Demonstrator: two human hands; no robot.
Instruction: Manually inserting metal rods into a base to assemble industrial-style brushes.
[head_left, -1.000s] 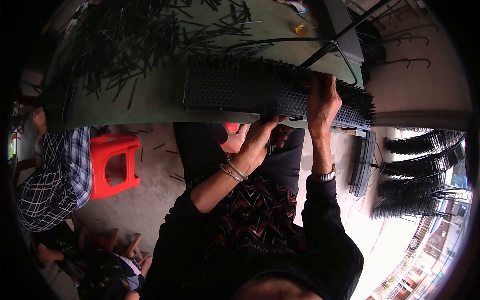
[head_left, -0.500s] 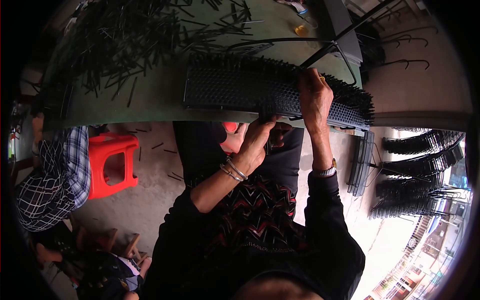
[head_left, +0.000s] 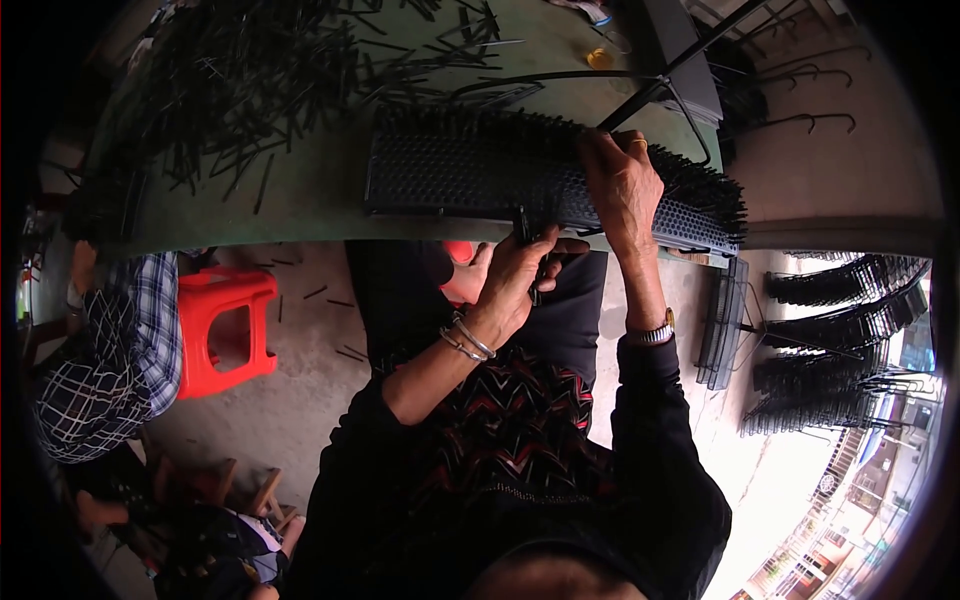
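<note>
A long black perforated panel (head_left: 450, 180) lies along the table's front edge, with rows of short black sticks (head_left: 705, 185) standing out of its far side like bristles. My right hand (head_left: 625, 190) is over the panel's right half, fingers bent and pressed together at the far edge of the holes. Whatever its fingertips hold is hidden. My left hand (head_left: 515, 275) is just below the panel's near edge, closed around some dark sticks (head_left: 522, 226) that poke up past the thumb. Its fingers are partly in shadow.
Loose black sticks (head_left: 270, 90) are heaped on the green table (head_left: 300, 215) at the far left. A black metal rod frame (head_left: 660, 85) rises behind the panel. Below left stands a red plastic stool (head_left: 225, 330) near another person's plaid sleeve (head_left: 155, 330). Black racks (head_left: 850, 335) stand at right.
My right hand has shifted slightly left along the panel and turned, showing more of its back. My left hand stays at the near edge, with its fingers and the dark sticks slightly rearranged.
</note>
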